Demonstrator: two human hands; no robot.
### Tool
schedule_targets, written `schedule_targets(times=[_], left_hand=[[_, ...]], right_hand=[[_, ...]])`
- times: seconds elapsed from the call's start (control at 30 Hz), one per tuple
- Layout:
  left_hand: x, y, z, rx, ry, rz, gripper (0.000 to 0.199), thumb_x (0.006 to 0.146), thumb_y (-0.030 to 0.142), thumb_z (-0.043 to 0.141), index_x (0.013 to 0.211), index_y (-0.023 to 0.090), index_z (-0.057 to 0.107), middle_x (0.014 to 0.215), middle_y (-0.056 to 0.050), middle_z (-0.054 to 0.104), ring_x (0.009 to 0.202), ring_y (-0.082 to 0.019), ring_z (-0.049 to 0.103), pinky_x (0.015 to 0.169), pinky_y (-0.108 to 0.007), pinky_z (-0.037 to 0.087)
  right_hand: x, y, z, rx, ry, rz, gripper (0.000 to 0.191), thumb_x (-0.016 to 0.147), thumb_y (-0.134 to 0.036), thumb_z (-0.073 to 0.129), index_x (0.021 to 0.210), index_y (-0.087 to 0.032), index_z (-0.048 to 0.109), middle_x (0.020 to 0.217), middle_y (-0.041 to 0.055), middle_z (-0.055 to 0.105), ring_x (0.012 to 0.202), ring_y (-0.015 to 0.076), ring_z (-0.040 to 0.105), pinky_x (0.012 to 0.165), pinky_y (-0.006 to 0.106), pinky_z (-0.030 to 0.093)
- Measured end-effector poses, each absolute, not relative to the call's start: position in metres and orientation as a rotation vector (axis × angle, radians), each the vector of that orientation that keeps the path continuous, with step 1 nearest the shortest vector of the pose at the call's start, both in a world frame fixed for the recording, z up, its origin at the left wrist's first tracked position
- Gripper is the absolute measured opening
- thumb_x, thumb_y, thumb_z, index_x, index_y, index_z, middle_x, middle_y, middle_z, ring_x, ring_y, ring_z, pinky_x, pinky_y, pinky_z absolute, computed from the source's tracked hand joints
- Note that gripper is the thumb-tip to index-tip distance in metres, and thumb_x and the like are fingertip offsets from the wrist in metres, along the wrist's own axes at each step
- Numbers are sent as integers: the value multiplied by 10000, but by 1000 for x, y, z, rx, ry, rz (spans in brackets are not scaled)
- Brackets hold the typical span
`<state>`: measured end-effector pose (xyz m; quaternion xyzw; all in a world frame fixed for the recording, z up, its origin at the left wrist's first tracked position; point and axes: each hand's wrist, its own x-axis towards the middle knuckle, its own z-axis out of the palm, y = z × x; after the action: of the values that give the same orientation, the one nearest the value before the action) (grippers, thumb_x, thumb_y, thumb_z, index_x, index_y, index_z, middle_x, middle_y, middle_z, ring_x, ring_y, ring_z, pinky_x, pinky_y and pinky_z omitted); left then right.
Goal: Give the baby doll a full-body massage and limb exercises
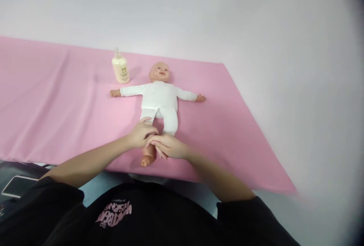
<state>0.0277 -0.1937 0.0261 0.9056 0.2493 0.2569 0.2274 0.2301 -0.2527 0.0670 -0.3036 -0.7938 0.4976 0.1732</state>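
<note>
A baby doll (160, 96) in a white outfit lies on its back on the pink cloth, arms spread wide. My left hand (143, 133) curls over the doll's leg at the left, near the knee. Beside it, my right hand (168, 146) lies over the lower legs, its fingers bent and meeting the fingers of my left hand. One bare foot of the doll shows below my hands; the other foot is hidden. What the fingers close on, if anything, is covered by the hands.
A pump bottle (121, 69) of pale yellow liquid stands left of the doll's head. The pink cloth (213, 136) covers the table, with folds at the left. A phone (19, 186) lies at the lower left, below the table's front edge.
</note>
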Motion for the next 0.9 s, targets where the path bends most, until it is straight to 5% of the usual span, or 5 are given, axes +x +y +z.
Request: schedule_targets(times=[0.2, 0.37, 0.57, 0.73, 0.9], left_hand=[[25, -186, 27, 2427, 613, 942, 303, 987, 205, 383, 1002, 174, 684, 855, -56, 730, 833, -203, 677, 952, -418, 528], [21, -166, 27, 2359, 774, 1079, 271, 1004, 220, 421, 1192, 219, 617, 1212, -120, 686, 1173, -244, 642, 1070, -450, 517], [45, -86, 36, 2242, 1046, 1143, 433, 909, 228, 547, 1337, 189, 495, 1472, -167, 510, 1440, -288, 447, 1266, -505, 317], [90, 5, 57, 1854, 1267, 1270, 481, 952, 280, 597, 1388, 147, 442, 1493, -226, 482, 1476, -319, 416, 1277, -490, 269], [103, 39, 51, 1616, 1345, 1293, 509, 1038, 380, 524, 1454, 103, 426, 1535, -225, 487, 1473, -265, 453, 1261, -366, 298]], right_hand=[[234, -237, 55, -904, -1536, 1422, 504, 1042, -599, 366, 1116, -142, 565, 592, -52, 580, 396, 48, 427, 401, 154, 351], [249, -204, 38, -1080, -1260, 849, 455, 967, -608, 510, 1057, -169, 588, 989, 74, 684, 974, 148, 655, 963, 300, 565], [254, -181, 9, -1301, -1275, 988, 678, 879, -489, 593, 1472, -227, 395, 1610, 89, 380, 1529, 237, 347, 1340, 454, 251], [253, -181, 11, -1360, -1309, 1087, 870, 880, -530, 584, 1626, -270, 218, 1719, 1, 161, 1622, 203, 145, 1383, 410, 109], [257, -184, 23, -1418, -1356, 1146, 920, 894, -520, 558, 1668, -265, 129, 1709, -15, 204, 1639, 191, 79, 1384, 448, 81]])
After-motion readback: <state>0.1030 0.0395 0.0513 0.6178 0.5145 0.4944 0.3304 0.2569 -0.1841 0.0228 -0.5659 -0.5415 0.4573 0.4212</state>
